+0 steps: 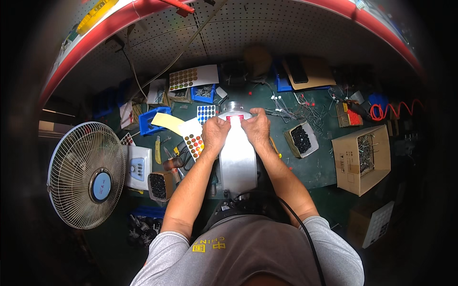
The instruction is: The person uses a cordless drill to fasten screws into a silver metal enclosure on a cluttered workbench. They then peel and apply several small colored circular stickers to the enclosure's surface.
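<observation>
A long, silver metal housing [238, 171] lies in front of me, pointing away, with bright glare on its upper half. Across its far end is a small red label [234, 117]. My left hand [216, 132] is closed, its thumb and fingers pinching the label's left end. At the other end my right hand [257, 127] pinches it in the same way, its knuckles over the housing's right edge. Glare hides whether the label lies flat on the metal. Beyond it stands a round metal collar [234, 106].
Left are a fan [101, 186], a knife [158, 150], sticker sheets [187, 127] and a box of black parts [159, 187]. Right stand another box of black parts [301, 139] and a cardboard carton [350, 164]. Loose wires [310, 109] and a phone [296, 69] lie farther back.
</observation>
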Available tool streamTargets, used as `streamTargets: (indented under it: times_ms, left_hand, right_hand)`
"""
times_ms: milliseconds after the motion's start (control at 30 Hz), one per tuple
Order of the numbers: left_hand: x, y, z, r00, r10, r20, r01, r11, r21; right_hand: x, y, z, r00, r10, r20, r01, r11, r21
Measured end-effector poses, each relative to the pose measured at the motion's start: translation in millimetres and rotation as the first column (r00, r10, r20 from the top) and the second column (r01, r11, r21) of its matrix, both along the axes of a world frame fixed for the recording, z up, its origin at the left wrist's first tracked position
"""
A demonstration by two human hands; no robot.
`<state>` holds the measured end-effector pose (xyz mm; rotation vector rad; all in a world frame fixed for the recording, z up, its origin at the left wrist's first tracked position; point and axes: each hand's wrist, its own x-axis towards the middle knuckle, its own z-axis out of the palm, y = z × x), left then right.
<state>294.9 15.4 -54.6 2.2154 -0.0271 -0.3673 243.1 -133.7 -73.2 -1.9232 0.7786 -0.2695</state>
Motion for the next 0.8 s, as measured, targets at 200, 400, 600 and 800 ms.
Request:
streamTargets:
  times_ms: [200,400,600,800]
  left_hand:
    - [0,-1,-4,0.998,0.008,0.066,-0.008,1.000,0.007]
    - [1,2,-15,0.992,0.026,0.124,-0.029,0.999,0.024]
    - [-16,26,-36,0.964,0.235,0.124,-0.165,0.895,-0.416]
    - [-105,110,-53,0.989,0.145,0.043,-0.120,0.926,-0.357]
  right_hand:
    - [1,0,2,1.000,0.000,-0.025,-0.001,0.999,-0.035]
    - [3,1,12,0.993,0.090,-0.072,-0.096,0.993,-0.071]
    - [-10,-27,-58,0.934,-0.165,0.316,0.070,0.954,0.293]
    - [-20,-34,-56,0.940,-0.142,0.311,0.046,0.954,0.295]
